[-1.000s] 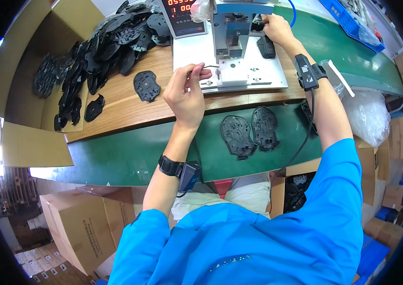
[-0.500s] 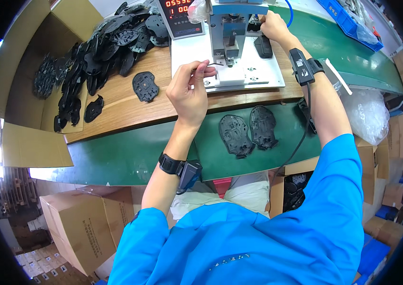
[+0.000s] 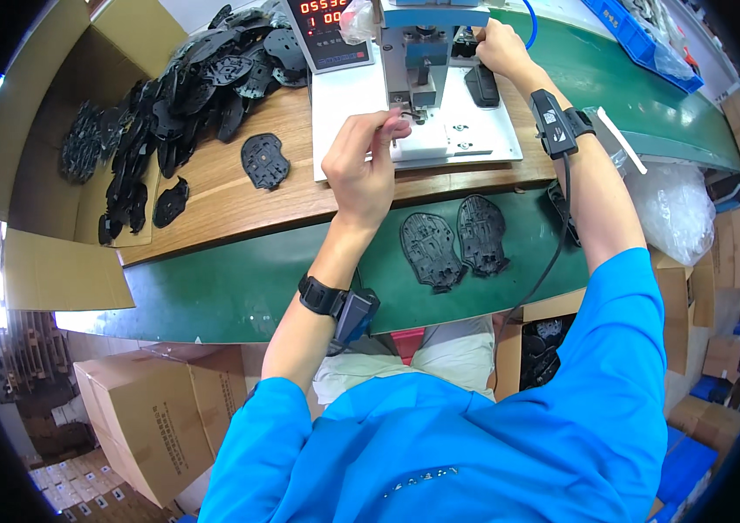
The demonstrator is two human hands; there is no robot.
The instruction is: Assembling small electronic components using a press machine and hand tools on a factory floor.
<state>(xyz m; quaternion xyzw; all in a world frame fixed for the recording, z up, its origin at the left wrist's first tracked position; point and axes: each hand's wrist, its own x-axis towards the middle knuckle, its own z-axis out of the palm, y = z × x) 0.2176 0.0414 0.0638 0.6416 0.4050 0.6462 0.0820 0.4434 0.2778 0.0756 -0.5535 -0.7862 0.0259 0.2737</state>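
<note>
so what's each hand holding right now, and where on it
The left hand pinches something small at the press, too small to identify. The right hand grips a part behind the press; which part cannot be told.

This is a factory assembly station, a workbench built around a small blue-and-white bench press [image 3: 426, 65] standing on a white base plate. Just left of the press sits a counter box with red digits [image 3: 328, 30], and farther left a heap of identical black moulded parts [image 3: 187, 83] spills from an open cardboard carton [image 3: 30, 131] across the wooden bench top [image 3: 239, 205]. Right of the press lies a green belt-like surface [image 3: 649, 122] with a blue bin [image 3: 640, 39], and stacked cardboard boxes [image 3: 139, 418] stand on the floor below.
</note>
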